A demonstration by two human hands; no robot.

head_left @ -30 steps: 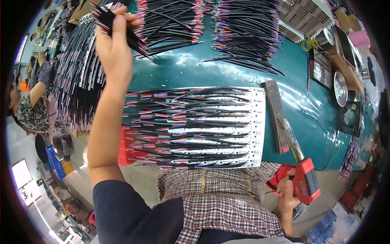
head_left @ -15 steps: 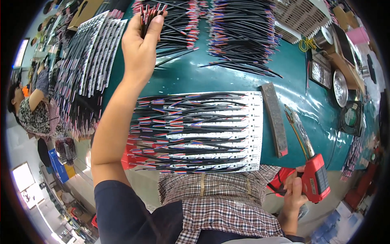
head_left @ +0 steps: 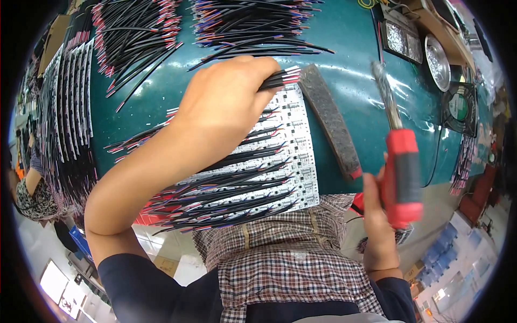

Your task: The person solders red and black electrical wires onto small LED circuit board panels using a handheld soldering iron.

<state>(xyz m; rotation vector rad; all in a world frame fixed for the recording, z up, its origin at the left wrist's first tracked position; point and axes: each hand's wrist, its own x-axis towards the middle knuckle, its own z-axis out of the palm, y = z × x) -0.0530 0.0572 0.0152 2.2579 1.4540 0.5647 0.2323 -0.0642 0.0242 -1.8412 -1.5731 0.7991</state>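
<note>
My left hand (head_left: 229,97) is closed round a bundle of short black cables (head_left: 277,79), whose stripped red and white ends point right. It hangs over the far part of a white circuit board panel (head_left: 302,156) at the table's near edge. Rows of black cables (head_left: 237,188) lie across that panel, their far-left ends showing coloured wires. In my right hand (head_left: 379,215) is a red and black soldering gun (head_left: 406,172), held upright to the panel's right with its metal tip pointing away from me. The gun is slightly blurred, and part of my grip is behind it.
A dark, flat bar (head_left: 331,124) lies between panel and gun. Cable piles (head_left: 137,32) (head_left: 247,27) cover the far table. More wired boards (head_left: 67,102) stand at left. A metal dish (head_left: 437,62), tray (head_left: 401,40) and small fan (head_left: 459,107) sit at right.
My left hand has come from the far cable pile toward me and right, over the panel, with the bundle. The soldering gun has risen and swung upright. The whole view has shifted.
</note>
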